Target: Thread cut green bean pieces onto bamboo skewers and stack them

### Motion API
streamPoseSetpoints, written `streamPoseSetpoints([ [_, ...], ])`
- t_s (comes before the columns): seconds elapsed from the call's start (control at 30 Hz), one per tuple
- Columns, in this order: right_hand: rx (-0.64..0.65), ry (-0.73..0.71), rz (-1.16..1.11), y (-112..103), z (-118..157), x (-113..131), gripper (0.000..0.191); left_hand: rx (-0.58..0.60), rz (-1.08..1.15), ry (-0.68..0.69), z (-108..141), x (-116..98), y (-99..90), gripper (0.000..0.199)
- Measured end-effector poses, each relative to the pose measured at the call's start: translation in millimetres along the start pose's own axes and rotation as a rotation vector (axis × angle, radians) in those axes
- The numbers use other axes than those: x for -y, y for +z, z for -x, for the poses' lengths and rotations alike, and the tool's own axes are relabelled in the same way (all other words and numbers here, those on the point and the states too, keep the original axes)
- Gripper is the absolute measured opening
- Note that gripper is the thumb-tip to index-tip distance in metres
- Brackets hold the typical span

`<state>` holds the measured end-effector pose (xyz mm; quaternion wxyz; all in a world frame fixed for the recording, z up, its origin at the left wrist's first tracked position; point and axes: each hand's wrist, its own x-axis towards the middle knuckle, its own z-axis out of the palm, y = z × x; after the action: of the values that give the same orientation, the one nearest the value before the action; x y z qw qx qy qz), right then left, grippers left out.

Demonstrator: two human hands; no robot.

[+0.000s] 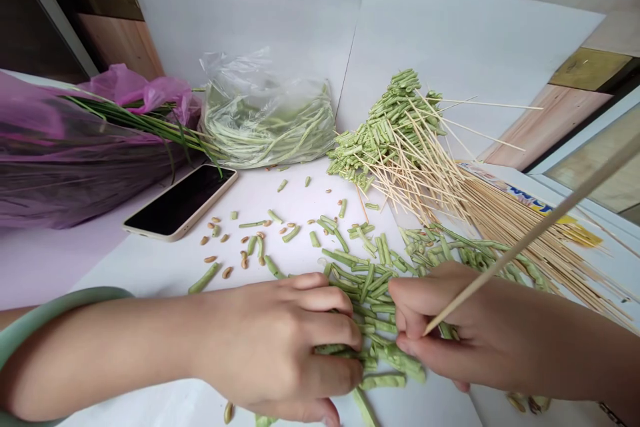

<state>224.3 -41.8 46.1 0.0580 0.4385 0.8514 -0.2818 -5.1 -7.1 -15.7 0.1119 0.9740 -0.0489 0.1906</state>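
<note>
Cut pieces of green long bean (383,307) lie in a loose heap on the white tabletop between my hands. My left hand (295,340) rests palm down at the heap's left side, fingers curled over bean pieces, some showing between them. A thin wooden skewer (500,268) slants up to the right from my right hand (465,333), which grips it near its lower end beside the heap. What else lies in the right fingers is mostly hidden. Behind stands a pile of bean pieces threaded on skewers (395,120), their bare sticks pointing right and forward.
Loose skewers (515,227) spread from a printed wrapper (585,230) at right. A clear bag of whole beans (270,123) sits at the back, near a purple bag (60,167) with green stalks. A phone (180,203) lies at left; small brown seeds (227,272) are scattered about.
</note>
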Motion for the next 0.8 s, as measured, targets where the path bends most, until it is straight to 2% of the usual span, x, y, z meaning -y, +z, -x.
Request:
streamPoseSetpoints([
  [0.2,0.099,0.125,-0.256,-1,-3,-2,0.017,0.004,0.001,0.003,1,-1,-0.3,0.033],
  [0.37,0.125,0.108,-0.401,-5,-8,-7,0.014,0.008,0.013,-0.014,0,-1,-1.8,0.033],
  [0.6,-0.077,0.017,-0.774,-3,-10,-25,0.019,0.048,0.021,-0.029,1,-1,-3.4,0.033],
  [0.8,-0.088,0.034,-0.787,-1,-13,-25,0.018,0.049,0.009,-0.038,1,-2,-4.4,0.033],
])
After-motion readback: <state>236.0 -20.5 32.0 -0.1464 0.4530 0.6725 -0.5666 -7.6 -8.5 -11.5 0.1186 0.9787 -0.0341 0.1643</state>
